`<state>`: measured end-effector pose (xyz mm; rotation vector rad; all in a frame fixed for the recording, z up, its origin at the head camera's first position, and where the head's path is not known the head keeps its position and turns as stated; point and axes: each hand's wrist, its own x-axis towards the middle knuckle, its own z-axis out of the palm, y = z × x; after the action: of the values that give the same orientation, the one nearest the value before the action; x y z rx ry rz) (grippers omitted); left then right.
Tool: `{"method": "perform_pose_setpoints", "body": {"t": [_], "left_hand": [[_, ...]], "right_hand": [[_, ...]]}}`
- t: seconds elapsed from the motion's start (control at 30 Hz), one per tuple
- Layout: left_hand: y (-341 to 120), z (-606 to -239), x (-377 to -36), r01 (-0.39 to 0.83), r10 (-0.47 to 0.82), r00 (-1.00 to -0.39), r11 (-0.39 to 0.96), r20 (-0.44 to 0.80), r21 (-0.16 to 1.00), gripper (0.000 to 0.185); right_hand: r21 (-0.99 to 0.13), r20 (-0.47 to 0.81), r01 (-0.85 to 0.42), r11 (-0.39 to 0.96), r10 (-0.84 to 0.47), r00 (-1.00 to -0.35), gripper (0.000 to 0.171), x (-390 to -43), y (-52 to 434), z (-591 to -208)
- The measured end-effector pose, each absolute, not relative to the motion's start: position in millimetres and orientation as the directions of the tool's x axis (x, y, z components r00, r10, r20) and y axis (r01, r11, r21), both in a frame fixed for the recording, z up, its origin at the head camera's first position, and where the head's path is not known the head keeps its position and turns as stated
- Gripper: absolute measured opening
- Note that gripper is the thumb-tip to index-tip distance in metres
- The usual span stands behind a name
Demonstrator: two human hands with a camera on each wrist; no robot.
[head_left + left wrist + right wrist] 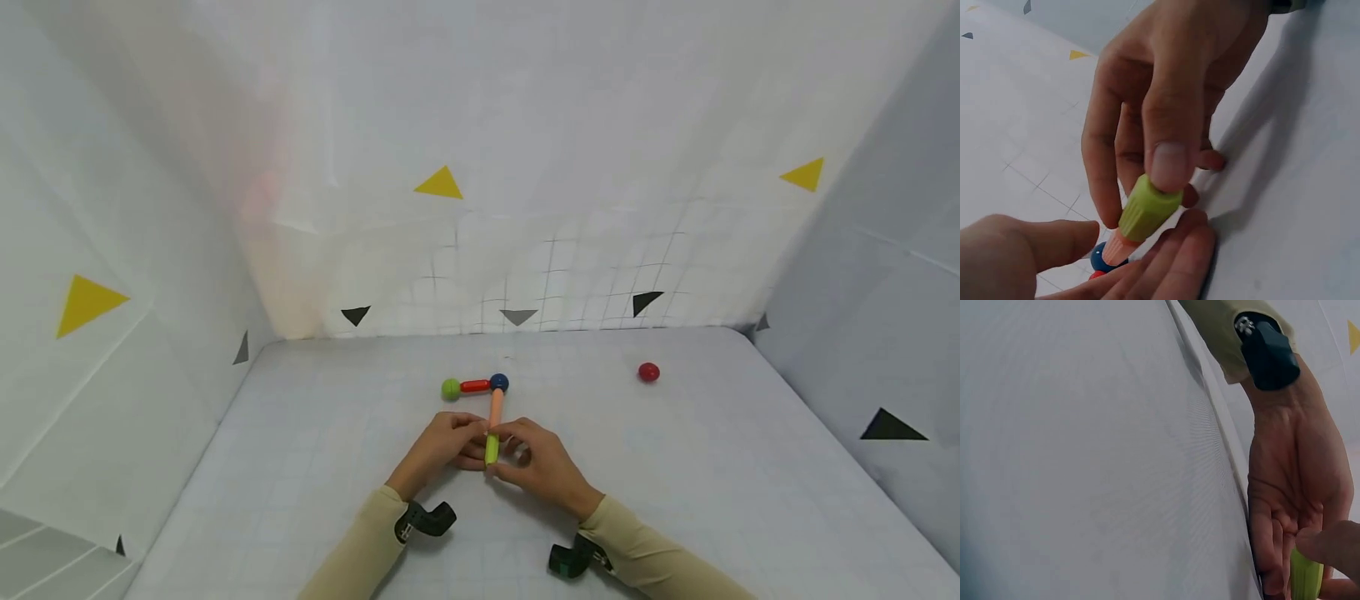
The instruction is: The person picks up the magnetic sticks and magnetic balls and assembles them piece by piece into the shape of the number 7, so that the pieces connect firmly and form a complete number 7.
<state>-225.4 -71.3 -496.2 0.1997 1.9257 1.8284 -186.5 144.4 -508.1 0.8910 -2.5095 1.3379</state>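
In the head view, magnetic building pieces lie joined in an L. A green ball [451, 389] and a red rod [475, 386] lead to a blue ball [499, 382]. From there an orange rod [496, 407] runs toward the person, with a yellow-green rod [492, 449] against its near end. My right hand [551, 467] pinches the yellow-green rod, its thumb on the near end, as the left wrist view shows. On the other side my left hand [446, 446] holds the orange rod near the join; its other fingers lie beneath the rods. That contact is partly hidden.
A loose red ball [648, 372] lies at the back right of the white table [315, 417]. White sheets with yellow and black triangles rise as walls behind and at both sides. Each wrist carries a dark camera mount.
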Motion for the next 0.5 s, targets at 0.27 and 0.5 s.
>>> {"method": "perform_pose_setpoints", "body": {"t": [0.27, 0.5], "left_hand": [[-75.5, -498.3, -209.2, -0.276, 0.476, -0.837, 0.060, -0.270, 0.959, 0.043], [-73.5, -503.9, -200.4, -0.284, 0.493, -0.839, -0.034, -0.231, 0.958, 0.043]], "right_hand": [[-0.714, 0.383, -0.551, 0.431, -0.418, -0.824, 0.048, -184.9, 146.3, -506.9], [-0.718, 0.373, -0.552, 0.424, -0.435, -0.820, 0.048, -185.4, 146.3, -506.2]]}}
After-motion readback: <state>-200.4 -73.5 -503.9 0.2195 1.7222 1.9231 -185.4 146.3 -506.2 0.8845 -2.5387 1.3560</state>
